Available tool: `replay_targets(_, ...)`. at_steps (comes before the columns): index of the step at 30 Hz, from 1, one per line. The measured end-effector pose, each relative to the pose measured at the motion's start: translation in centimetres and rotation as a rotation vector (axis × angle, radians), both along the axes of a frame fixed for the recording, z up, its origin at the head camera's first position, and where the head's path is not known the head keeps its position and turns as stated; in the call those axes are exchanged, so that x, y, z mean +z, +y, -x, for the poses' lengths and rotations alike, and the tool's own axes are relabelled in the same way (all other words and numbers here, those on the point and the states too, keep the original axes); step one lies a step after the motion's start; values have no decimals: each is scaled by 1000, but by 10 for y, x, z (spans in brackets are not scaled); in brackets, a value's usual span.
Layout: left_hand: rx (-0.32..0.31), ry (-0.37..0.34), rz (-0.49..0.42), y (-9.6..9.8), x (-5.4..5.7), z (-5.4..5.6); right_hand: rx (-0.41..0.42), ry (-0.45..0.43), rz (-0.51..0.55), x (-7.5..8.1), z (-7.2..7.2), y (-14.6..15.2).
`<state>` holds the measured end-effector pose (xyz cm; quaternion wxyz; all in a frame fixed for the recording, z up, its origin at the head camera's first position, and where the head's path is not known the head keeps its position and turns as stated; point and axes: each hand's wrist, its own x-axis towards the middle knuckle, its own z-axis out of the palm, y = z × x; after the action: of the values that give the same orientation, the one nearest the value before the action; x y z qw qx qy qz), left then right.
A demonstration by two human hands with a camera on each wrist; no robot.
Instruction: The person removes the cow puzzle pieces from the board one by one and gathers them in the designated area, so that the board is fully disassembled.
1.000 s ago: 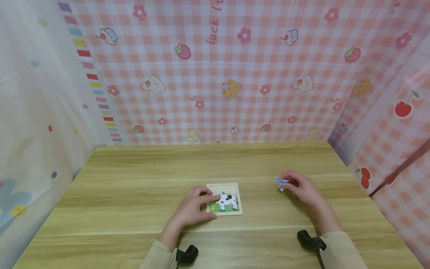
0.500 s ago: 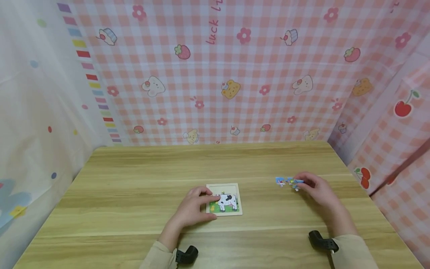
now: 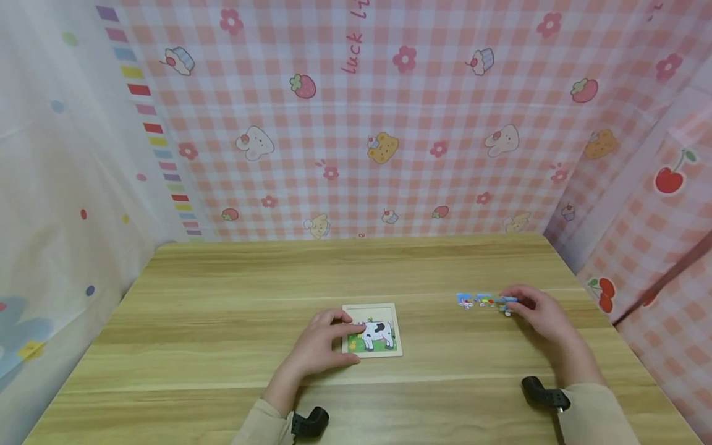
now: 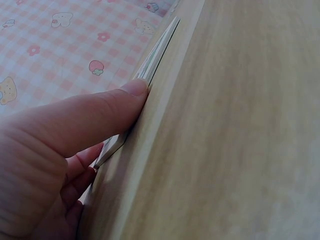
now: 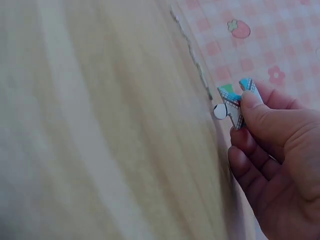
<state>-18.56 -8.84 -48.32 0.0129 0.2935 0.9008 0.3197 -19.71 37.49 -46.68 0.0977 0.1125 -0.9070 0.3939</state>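
My left hand (image 3: 319, 346) holds a square wooden jigsaw puzzle board (image 3: 398, 340) with a cow picture, at its left side. The index finger lies across the picture and the thumb (image 4: 107, 112) presses on the near edge. The upper part of the board shows bare wood. To the right, my right hand (image 3: 536, 312) pinches a small jigsaw piece (image 5: 232, 107) between thumb and fingers, white, blue and green with a dark grid pattern and a round knob. Just left of that hand, two more jigsaw pieces (image 3: 464, 301) with blue parts lie in a row on the table.
The wood-grain table (image 3: 267, 278) runs back to a pink checked cloth (image 3: 345, 185). Pale cloth (image 3: 67, 216) hangs on the left and more checked cloth (image 3: 656, 247) on the right. A black wrist camera (image 3: 545, 394) sits at each sleeve.
My right hand has moved to the right along the table. Two jigsaw pieces now show lying to its left, while one stays in its fingers. My left hand and the board have not moved.
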Motion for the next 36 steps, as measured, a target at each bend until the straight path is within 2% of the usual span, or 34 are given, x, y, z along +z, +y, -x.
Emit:
replay_targets(3,0,0,-2,0,0,0,-10,4,-19,-2,2,3)
replay_targets(10,1,-1,-9,0,1,-1,-45,-37,-139,-2,11,6)
replay_targets(18,4,2,3,1,0,-1,-41,3,-188,-3,16,5)
replay_targets(36,6,-4,-5,0,0,-1,-72,3,-196,-8,22,4)
